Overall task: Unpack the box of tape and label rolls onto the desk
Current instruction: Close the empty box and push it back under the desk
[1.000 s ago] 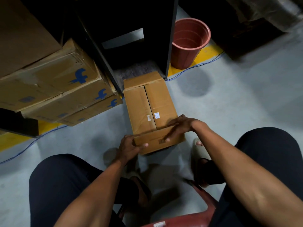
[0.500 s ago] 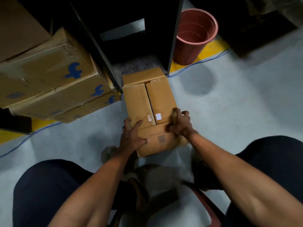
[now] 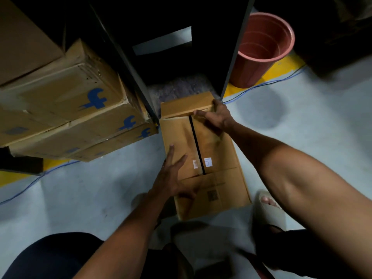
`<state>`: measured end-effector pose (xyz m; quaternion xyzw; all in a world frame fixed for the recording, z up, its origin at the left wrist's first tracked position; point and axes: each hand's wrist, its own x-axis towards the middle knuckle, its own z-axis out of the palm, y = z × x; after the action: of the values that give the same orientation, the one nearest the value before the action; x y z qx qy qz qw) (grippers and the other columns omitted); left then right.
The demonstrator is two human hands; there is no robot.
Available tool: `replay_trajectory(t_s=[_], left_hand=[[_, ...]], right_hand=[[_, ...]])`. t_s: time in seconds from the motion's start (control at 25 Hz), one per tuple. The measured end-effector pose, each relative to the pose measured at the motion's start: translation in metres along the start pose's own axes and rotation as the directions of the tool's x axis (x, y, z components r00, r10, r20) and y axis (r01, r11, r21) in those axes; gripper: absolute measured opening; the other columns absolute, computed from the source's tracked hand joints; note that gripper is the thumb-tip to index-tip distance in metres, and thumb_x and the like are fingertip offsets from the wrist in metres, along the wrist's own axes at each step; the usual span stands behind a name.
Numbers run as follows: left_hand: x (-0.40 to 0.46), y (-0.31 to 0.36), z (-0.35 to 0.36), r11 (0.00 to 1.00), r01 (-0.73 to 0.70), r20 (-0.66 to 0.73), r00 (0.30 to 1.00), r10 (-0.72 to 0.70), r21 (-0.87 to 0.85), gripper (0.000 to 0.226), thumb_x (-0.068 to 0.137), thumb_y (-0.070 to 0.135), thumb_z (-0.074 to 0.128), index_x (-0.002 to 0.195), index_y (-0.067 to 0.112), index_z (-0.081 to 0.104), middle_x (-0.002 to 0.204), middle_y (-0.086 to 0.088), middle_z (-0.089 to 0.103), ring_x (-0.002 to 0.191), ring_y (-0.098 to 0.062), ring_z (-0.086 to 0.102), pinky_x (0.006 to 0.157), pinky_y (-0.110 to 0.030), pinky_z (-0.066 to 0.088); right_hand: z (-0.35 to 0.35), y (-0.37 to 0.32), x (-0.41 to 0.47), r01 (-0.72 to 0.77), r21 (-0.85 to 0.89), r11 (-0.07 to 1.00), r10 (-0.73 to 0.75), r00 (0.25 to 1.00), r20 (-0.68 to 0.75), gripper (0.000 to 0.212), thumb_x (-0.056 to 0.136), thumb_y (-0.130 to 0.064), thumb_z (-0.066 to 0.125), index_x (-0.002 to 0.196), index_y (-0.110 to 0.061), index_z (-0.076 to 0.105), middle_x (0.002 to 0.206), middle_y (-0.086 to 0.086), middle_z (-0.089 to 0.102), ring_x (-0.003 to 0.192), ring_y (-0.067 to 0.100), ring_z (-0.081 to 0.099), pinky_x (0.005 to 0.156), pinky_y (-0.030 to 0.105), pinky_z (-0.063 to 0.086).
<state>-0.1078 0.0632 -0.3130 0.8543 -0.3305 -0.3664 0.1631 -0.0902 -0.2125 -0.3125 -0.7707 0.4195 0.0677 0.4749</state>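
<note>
Cardboard box (image 3: pixel 217 162) lies on the pale floor (image 3: pixel 90 198) between the person's knees, its top flaps closed with a dark seam running down the middle and two small white stickers either side of that seam. The right hand (image 3: pixel 216 118) is at the far end of the box, fingers curled over the edge of the right top flap beside the upturned end flap; its grip grasps that flap edge, though motion blur hides how the fingertips sit. Nearer than that grip and to its left, the left hand (image 3: pixel 171 178) rests flat on the left top flap with straight, spread fingers, its grip released, only pressing. Just left of the left hand stands a stack of larger cartons (image 3: pixel 70 109) printed with blue logos, touching or almost touching the box's far left corner. Beyond the right hand rises a dark shelving frame (image 3: pixel 237 47), and farther right of it a reddish plastic bucket (image 3: pixel 263 49) stands on a yellow floor stripe. A sandalled foot (image 3: pixel 268 208) sits just beside the box's near right corner.
</note>
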Motion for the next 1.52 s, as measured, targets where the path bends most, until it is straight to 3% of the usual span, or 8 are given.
replay_trajectory(t_s=[0.24, 0.64, 0.72, 0.8, 0.96, 1.12, 1.28, 1.52], left_hand=[[-0.002, -0.014, 0.000, 0.991, -0.061, -0.014, 0.998, 0.060, -0.121, 0.146, 0.042, 0.056, 0.093, 0.158, 0.030, 0.008, 0.157, 0.019, -0.033, 0.145, -0.004, -0.013, 0.112, -0.029, 0.020], [-0.016, -0.008, 0.008, 0.980, 0.039, -0.079, 0.995, -0.056, -0.197, 0.158, 0.043, 0.055, 0.093, 0.158, 0.024, -0.010, 0.159, 0.023, -0.026, 0.146, -0.003, -0.006, 0.121, -0.044, 0.019], [-0.022, -0.003, 0.014, 0.976, 0.068, -0.128, 0.987, -0.096, -0.208, 0.156, 0.045, 0.055, 0.093, 0.158, 0.023, -0.009, 0.162, 0.018, -0.021, 0.151, -0.011, -0.001, 0.122, -0.049, 0.022], [-0.027, -0.001, 0.020, 0.968, 0.071, -0.174, 0.978, -0.115, -0.240, 0.155, 0.046, 0.053, 0.093, 0.157, 0.026, -0.012, 0.165, 0.011, -0.015, 0.153, -0.018, 0.004, 0.121, -0.051, 0.023], [-0.028, -0.002, 0.028, 0.897, 0.129, -0.178, 0.959, -0.221, -0.422, 0.158, 0.044, 0.048, 0.096, 0.151, 0.044, -0.021, 0.166, 0.000, 0.003, 0.150, -0.027, 0.015, 0.117, -0.056, 0.027], [-0.021, -0.011, 0.039, 0.734, 0.228, 0.012, 0.958, -0.286, -0.640, 0.142, 0.047, 0.033, 0.097, 0.152, 0.042, 0.003, 0.151, 0.003, 0.037, 0.141, -0.027, 0.036, 0.111, -0.046, 0.037], [-0.015, -0.008, 0.048, 0.660, 0.208, -0.014, 0.949, -0.315, -0.722, 0.129, 0.049, 0.026, 0.096, 0.150, 0.039, 0.017, 0.137, 0.010, 0.043, 0.133, -0.022, 0.042, 0.107, -0.044, 0.041], [0.017, 0.018, 0.010, 0.673, 0.064, -0.197, 0.932, -0.304, -0.737, 0.132, 0.050, 0.027, 0.097, 0.153, 0.038, 0.015, 0.144, 0.011, 0.044, 0.128, -0.014, 0.046, 0.106, -0.038, 0.042]], right_hand=[[0.003, -0.006, 0.006, 0.009, 0.193, 0.981, 0.006, 0.997, -0.074, 0.096, 0.073, -0.058, 0.077, 0.151, -0.019, 0.037, 0.151, 0.007, 0.045, 0.136, 0.026, 0.044, 0.114, 0.037, 0.036], [-0.020, -0.003, -0.023, -0.014, 0.629, 0.777, 0.043, 0.999, -0.030, 0.066, 0.095, -0.066, 0.036, 0.134, -0.016, 0.059, 0.115, -0.007, 0.064, 0.104, 0.006, 0.059, 0.097, 0.030, 0.044], [-0.024, 0.008, -0.031, -0.045, 0.620, 0.784, 0.058, 0.998, -0.001, 0.062, 0.097, -0.060, 0.033, 0.109, -0.013, 0.072, 0.102, -0.008, 0.068, 0.098, 0.005, 0.060, 0.083, 0.025, 0.046], [-0.022, 0.022, -0.037, 0.002, 0.442, 0.897, 0.010, 1.000, -0.025, 0.044, 0.089, -0.056, 0.053, 0.097, -0.020, 0.076, 0.117, -0.003, 0.067, 0.113, 0.017, 0.060, 0.096, 0.034, 0.049], [0.002, 0.063, -0.062, 0.102, 0.007, 0.995, -0.103, 0.994, 0.031, 0.051, 0.093, -0.052, 0.058, 0.141, -0.044, 0.043, 0.156, 0.013, 0.021, 0.132, 0.034, 0.045, 0.113, 0.042, 0.037], [0.013, 0.065, -0.070, -0.127, 0.044, 0.991, 0.128, 0.992, -0.012, 0.084, 0.088, -0.069, 0.050, 0.153, -0.047, 0.003, 0.147, 0.020, 0.044, 0.124, 0.042, 0.052, 0.106, 0.054, 0.042], [0.006, 0.065, -0.065, -0.171, 0.085, 0.982, 0.171, 0.985, 0.009, 0.087, 0.086, -0.071, 0.051, 0.155, -0.035, 0.012, 0.146, 0.018, 0.047, 0.125, 0.042, 0.052, 0.106, 0.051, 0.044], [-0.036, 0.008, -0.046, 0.074, 0.101, 0.992, -0.054, 0.981, -0.187, 0.079, 0.085, -0.072, 0.051, 0.151, -0.039, 0.024, 0.142, 0.009, 0.054, 0.126, 0.037, 0.052, 0.105, 0.046, 0.042]])
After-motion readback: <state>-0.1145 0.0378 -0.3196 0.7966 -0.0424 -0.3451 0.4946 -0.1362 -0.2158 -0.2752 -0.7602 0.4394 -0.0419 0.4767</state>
